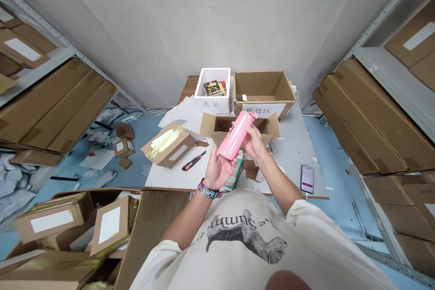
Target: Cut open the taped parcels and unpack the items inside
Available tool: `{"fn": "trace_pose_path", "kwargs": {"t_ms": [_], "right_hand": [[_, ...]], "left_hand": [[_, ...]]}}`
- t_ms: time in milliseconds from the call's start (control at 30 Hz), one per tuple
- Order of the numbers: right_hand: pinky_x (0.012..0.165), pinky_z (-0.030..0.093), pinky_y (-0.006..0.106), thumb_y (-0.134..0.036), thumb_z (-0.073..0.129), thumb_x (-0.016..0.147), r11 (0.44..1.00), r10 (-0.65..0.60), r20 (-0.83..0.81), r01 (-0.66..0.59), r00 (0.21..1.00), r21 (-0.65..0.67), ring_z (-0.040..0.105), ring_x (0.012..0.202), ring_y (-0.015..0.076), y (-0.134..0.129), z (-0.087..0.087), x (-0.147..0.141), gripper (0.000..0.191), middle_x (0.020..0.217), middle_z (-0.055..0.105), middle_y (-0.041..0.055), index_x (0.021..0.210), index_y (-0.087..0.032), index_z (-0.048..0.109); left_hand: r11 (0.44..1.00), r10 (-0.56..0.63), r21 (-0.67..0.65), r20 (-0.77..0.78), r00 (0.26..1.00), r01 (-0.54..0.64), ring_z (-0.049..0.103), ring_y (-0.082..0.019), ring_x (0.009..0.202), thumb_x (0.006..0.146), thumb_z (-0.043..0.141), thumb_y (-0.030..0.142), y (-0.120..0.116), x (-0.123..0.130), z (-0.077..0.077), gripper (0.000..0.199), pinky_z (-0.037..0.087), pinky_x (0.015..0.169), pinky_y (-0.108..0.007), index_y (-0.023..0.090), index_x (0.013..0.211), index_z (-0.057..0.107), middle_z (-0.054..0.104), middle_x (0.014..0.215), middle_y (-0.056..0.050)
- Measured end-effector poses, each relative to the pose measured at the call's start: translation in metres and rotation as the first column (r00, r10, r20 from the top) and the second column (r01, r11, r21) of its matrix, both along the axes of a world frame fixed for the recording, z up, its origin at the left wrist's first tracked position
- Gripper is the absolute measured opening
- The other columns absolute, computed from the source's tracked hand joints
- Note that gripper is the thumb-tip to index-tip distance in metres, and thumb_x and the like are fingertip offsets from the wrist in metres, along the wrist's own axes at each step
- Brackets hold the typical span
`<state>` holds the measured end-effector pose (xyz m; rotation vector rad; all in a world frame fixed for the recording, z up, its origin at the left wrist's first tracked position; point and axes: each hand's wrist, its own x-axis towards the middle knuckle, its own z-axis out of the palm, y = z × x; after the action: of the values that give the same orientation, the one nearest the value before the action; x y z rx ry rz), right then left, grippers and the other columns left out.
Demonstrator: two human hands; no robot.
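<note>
A pink bottle [235, 136] with a loop on its lid is held tilted in front of me. My left hand [220, 168] supports its lower end, fingers curled around the base. Near the lid, my right hand [254, 144] grips the upper part. Behind the bottle stands an open cardboard box [217, 136] with its flaps spread. Below my hands lies a green and white box [235, 176], partly covered by my left hand. To the left, a red and black utility knife [194, 161] rests on the table beside a taped carton [170, 145].
At the back stand a white bin [212, 105] holding small colourful boxes or books and a large open carton [265, 88]. A phone [307, 178] lies at the table's right edge. A big carton [159, 208] of parcels sits front left. Loaded shelves [377, 61] flank both sides.
</note>
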<state>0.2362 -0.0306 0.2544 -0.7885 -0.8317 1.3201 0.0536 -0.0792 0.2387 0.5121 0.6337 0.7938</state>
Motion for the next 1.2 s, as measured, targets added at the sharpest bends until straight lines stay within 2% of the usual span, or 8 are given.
{"fn": "trace_pose_path", "kwargs": {"t_ms": [133, 300, 533, 600, 700, 867, 1067, 1200], "right_hand": [[0.099, 0.070, 0.054, -0.075, 0.073, 0.090, 0.996, 0.079, -0.034, -0.080, 0.996, -0.043, 0.078, 0.126, 0.0380, 0.002, -0.002, 0.001, 0.070, 0.141, 0.081, 0.0131, 0.138, -0.026, 0.070], [0.097, 0.070, 0.047, -0.076, 0.078, 0.089, 0.994, 0.068, 0.050, -0.063, 0.996, -0.093, 0.080, 0.116, 0.0324, 0.003, -0.013, -0.003, 0.069, 0.128, 0.084, 0.0093, 0.136, -0.027, 0.069], [0.104, 0.066, 0.049, -0.070, 0.090, 0.079, 1.000, -0.027, 0.167, 0.029, 0.986, -0.007, 0.076, 0.119, 0.0329, -0.007, -0.018, 0.016, 0.077, 0.133, 0.082, 0.0091, 0.142, -0.029, 0.069], [0.109, 0.063, 0.049, -0.061, 0.095, 0.074, 0.990, -0.141, 0.202, 0.144, 0.969, 0.003, 0.073, 0.124, 0.0330, -0.012, -0.024, 0.031, 0.079, 0.133, 0.080, 0.0085, 0.142, -0.029, 0.069], [0.110, 0.061, 0.048, -0.053, 0.095, 0.073, 0.964, -0.244, 0.245, 0.263, 0.938, -0.048, 0.071, 0.124, 0.0325, -0.023, -0.041, 0.057, 0.074, 0.132, 0.080, 0.0078, 0.138, -0.028, 0.070], [0.104, 0.062, 0.046, -0.047, 0.090, 0.074, 0.916, -0.331, 0.285, 0.379, 0.899, -0.132, 0.072, 0.116, 0.0301, -0.044, -0.069, 0.089, 0.067, 0.123, 0.080, 0.0060, 0.134, -0.027, 0.069], [0.109, 0.061, 0.049, -0.044, 0.091, 0.074, 0.891, -0.360, 0.339, 0.428, 0.870, -0.152, 0.073, 0.120, 0.0319, -0.072, -0.081, 0.100, 0.063, 0.126, 0.081, 0.0076, 0.132, -0.026, 0.070], [0.111, 0.060, 0.051, -0.042, 0.091, 0.073, 0.868, -0.388, 0.329, 0.462, 0.861, -0.183, 0.073, 0.124, 0.0337, -0.094, -0.086, 0.107, 0.066, 0.130, 0.081, 0.0092, 0.134, -0.026, 0.070]], "left_hand": [[0.998, 0.044, 0.047, -0.055, 0.997, -0.042, 0.078, -0.025, 0.096, 0.107, 0.053, 0.082, -0.009, 0.002, 0.004, 0.083, 0.070, 0.089, -0.039, 0.014, 0.155, 0.064, 0.080, 0.124, -0.019], [0.908, 0.339, 0.328, -0.213, 0.916, -0.260, 0.077, -0.029, 0.118, 0.095, 0.087, 0.064, -0.025, 0.014, 0.001, 0.086, 0.066, 0.102, -0.042, 0.028, 0.165, 0.054, 0.075, 0.145, -0.013], [0.853, 0.223, 0.521, -0.367, 0.903, 0.001, 0.070, -0.036, 0.138, 0.085, 0.097, 0.055, -0.011, 0.002, -0.043, 0.084, 0.059, 0.115, -0.050, 0.027, 0.157, 0.064, 0.070, 0.155, -0.015], [0.837, 0.228, 0.533, -0.544, 0.808, 0.122, 0.070, -0.036, 0.136, 0.088, 0.092, 0.053, -0.002, -0.013, -0.072, 0.067, 0.057, 0.117, -0.053, 0.025, 0.145, 0.073, 0.074, 0.150, -0.015], [0.827, 0.272, 0.457, -0.835, 0.479, 0.327, 0.070, -0.040, 0.135, 0.087, 0.089, 0.042, 0.009, -0.028, -0.120, 0.052, 0.052, 0.122, -0.057, 0.023, 0.134, 0.078, 0.077, 0.143, -0.018], [0.797, 0.107, 0.157, -0.987, 0.120, 0.583, 0.069, -0.047, 0.138, 0.073, 0.097, 0.033, 0.027, -0.006, -0.183, 0.085, 0.050, 0.118, -0.054, 0.019, 0.151, 0.066, 0.075, 0.143, -0.024], [0.935, 0.061, 0.170, -0.942, 0.330, 0.311, 0.069, -0.039, 0.133, 0.066, 0.101, 0.038, 0.060, 0.046, -0.218, 0.084, 0.051, 0.106, -0.043, 0.014, 0.136, 0.062, 0.076, 0.135, -0.023], [0.935, -0.051, 0.061, -0.952, 0.301, 0.350, 0.076, -0.031, 0.105, 0.064, 0.097, 0.026, 0.064, 0.048, -0.231, 0.066, 0.056, 0.092, -0.039, 0.023, 0.119, 0.062, 0.080, 0.111, -0.010]]}}
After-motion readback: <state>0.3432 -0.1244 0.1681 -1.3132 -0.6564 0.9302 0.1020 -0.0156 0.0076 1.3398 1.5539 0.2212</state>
